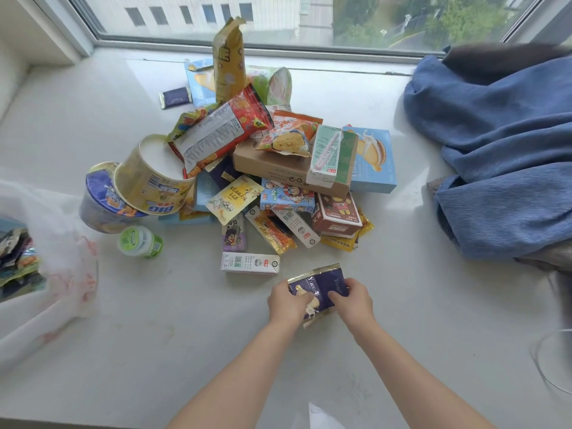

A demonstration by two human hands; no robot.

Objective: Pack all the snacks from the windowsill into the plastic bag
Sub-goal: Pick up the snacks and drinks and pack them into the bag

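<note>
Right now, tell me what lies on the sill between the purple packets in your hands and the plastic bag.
In the head view, only bare windowsill lies between the purple packets and the plastic bag. The green-capped bottle stands farther back, off that line.

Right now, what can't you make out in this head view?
- Plastic bag: cut off by the left edge; its contents blur behind the film.
- Purple packets: how many, both hands, left hand and right hand, cover the stack.
- Pile's bottom items: buried under the brown box and cups.
- Small print on the white carton: too small.
</note>
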